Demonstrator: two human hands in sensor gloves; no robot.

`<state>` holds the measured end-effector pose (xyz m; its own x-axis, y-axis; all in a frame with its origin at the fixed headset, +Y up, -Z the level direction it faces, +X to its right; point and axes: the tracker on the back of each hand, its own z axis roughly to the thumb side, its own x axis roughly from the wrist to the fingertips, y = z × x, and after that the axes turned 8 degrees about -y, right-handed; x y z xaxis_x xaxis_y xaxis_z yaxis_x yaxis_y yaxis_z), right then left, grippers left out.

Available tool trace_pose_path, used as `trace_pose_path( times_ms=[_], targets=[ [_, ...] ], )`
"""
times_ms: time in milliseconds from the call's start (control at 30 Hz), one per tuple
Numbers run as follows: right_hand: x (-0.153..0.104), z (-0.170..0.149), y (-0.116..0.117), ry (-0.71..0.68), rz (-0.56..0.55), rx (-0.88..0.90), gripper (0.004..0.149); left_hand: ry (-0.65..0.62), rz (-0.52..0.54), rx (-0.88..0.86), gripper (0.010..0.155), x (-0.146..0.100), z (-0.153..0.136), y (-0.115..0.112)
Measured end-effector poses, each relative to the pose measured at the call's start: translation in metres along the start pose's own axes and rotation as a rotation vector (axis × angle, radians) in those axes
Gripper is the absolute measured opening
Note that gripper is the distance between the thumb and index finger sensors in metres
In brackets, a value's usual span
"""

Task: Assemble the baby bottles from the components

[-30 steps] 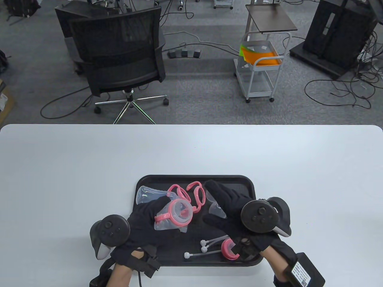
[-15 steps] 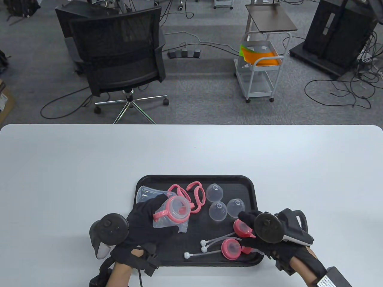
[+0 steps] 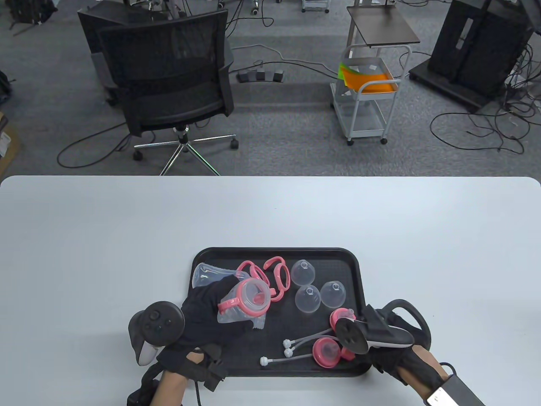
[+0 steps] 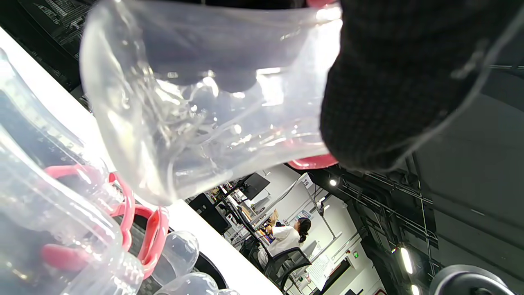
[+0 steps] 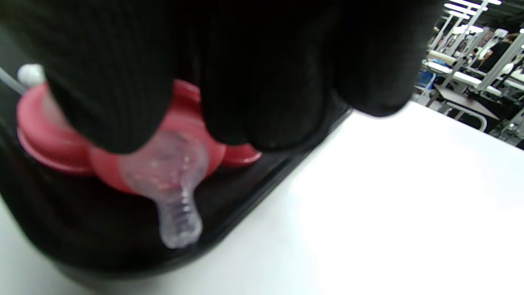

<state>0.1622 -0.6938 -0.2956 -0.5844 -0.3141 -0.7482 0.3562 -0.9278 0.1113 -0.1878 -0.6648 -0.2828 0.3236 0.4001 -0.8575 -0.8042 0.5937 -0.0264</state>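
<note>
Table view, tray [image 3: 203, 258]: black, on the white desk [image 3: 127, 237]; holds 3 clear domed caps [image 3: 308, 298], 3 white-tipped straws [image 3: 296, 343], 2 loose pink handle rings [image 3: 277, 277], 1 spare clear bottle [image 3: 207, 275], 1 pink collar [image 3: 326, 352] lying loose.
Table view, left hand [image 3: 207, 315]: curled round a clear bottle with pink handle ring [image 3: 247, 302], above the tray's near-left part.
Table view, right hand [image 3: 391, 357]: at the tray's near-right corner, gripping a second pink collar [image 3: 340, 317].
Left wrist view: held bottle [image 4: 196, 102] seen from below, gloved fingers [image 4: 389, 82] wrapped on it; 2 caps [image 4: 180, 254] beneath.
Right wrist view: fingers [image 5: 254, 73] pinching 1 pink collar with a clear teat [image 5: 176, 196] over the tray edge.
</note>
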Motion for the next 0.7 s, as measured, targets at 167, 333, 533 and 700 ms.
trace_pose_path(
  times_ms=[167,333,533,700],
  targets=[
    [0.008,0.002,0.004,-0.013,0.037,-0.030,0.059,0.000,-0.006,0.003,0.099,0.000,0.000,-0.001],
    [0.011,0.002,0.007,-0.036,0.047,-0.038,0.053,0.002,-0.016,0.008,0.100,0.001,-0.001,-0.002],
    [0.011,0.002,0.000,-0.068,0.039,-0.032,0.051,0.009,-0.028,0.015,0.099,0.001,-0.001,-0.004],
    [0.006,0.000,-0.012,-0.076,0.026,-0.026,0.051,0.010,-0.035,0.014,0.099,0.002,-0.002,-0.004]
  ],
)
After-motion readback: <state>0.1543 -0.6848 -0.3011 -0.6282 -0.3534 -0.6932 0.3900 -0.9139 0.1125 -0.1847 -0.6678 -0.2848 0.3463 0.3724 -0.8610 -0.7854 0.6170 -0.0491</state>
